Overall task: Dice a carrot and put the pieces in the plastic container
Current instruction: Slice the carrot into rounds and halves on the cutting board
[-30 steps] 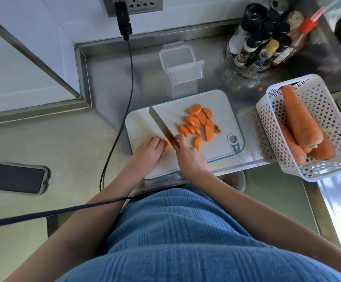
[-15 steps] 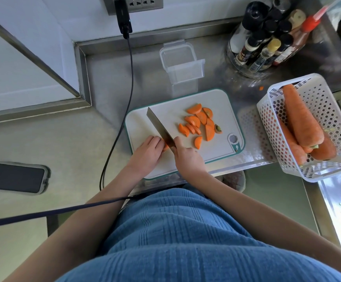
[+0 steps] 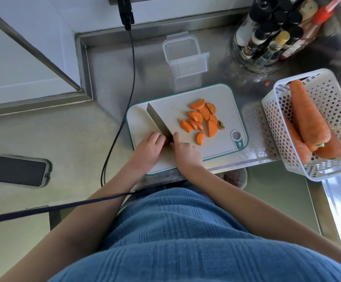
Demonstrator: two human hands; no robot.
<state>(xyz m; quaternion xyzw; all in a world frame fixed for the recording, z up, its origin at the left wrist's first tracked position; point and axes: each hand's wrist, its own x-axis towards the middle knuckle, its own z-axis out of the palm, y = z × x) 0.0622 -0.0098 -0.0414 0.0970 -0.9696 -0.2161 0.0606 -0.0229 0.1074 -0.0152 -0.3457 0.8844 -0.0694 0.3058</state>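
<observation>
A white cutting board [image 3: 171, 106] with a teal rim lies on the steel counter. Several half-round carrot slices [image 3: 202, 121] are heaped at its middle right, with the cut stem end [image 3: 220, 125] beside them. My right hand [image 3: 185, 152] grips a knife [image 3: 158, 122] whose blade points to the far left and rests on the board. My left hand [image 3: 149, 150] presses down a carrot piece right beside the blade; that piece is almost wholly hidden under my fingers. The clear plastic container [image 3: 184, 55] stands empty behind the board.
A white perforated basket [image 3: 328, 94] with whole carrots [image 3: 307, 117] sits at the right. A jar of sauce bottles [image 3: 271, 37] stands at the back right. A black cable [image 3: 124, 102] hangs left of the board. A phone [image 3: 18, 171] lies far left.
The knife blade has dropped slightly toward the board next to my left fingers. Both hands stay in place, and the carrot slices have not moved.
</observation>
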